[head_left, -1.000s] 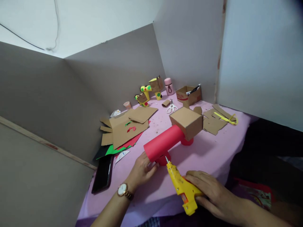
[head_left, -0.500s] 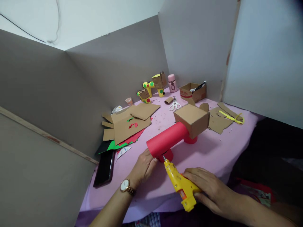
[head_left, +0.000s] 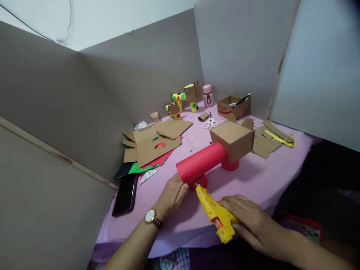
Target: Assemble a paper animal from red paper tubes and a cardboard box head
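Right hand [head_left: 247, 221] has its grip closed around the yellow glue gun [head_left: 216, 216], nozzle now pressed up against the short red leg tube [head_left: 201, 181] under the near end of the red roll [head_left: 201, 164]. A second ago the tip sat slightly clear of that joint; it has closed in since. Left hand [head_left: 173, 195] grip is wrapped on the near end of the roll, fingers tucked further under than before. The roll lies on the pink table [head_left: 253, 180], far end joined to the cardboard box [head_left: 232, 139]. Model unmoved; the view has swung a bit. Phone [head_left: 125, 194], scissors [head_left: 210, 122] and cardboard sheets [head_left: 153, 144] unchanged.
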Demonstrator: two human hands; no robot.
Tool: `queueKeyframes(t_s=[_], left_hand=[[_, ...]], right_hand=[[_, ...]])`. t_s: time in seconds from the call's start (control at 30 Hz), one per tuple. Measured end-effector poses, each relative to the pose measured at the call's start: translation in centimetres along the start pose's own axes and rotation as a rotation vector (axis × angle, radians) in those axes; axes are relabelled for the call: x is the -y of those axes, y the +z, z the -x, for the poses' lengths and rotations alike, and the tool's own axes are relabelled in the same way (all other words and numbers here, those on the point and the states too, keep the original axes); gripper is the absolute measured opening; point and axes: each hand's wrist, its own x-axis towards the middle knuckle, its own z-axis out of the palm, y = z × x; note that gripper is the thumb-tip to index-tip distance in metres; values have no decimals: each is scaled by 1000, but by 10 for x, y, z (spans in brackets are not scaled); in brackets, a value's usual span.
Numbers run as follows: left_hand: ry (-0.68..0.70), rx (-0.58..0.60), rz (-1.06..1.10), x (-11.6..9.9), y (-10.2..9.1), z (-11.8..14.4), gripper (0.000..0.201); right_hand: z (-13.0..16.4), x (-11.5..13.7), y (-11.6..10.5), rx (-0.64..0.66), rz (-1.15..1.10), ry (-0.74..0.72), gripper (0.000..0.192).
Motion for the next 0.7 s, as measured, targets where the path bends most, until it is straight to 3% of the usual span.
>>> queueKeyframes(t_s=[0.7], left_hand=[[58, -4, -21, -1, -1, -1, 36]], right_hand=[[2, -1, 0, -9, -86, 56, 29]])
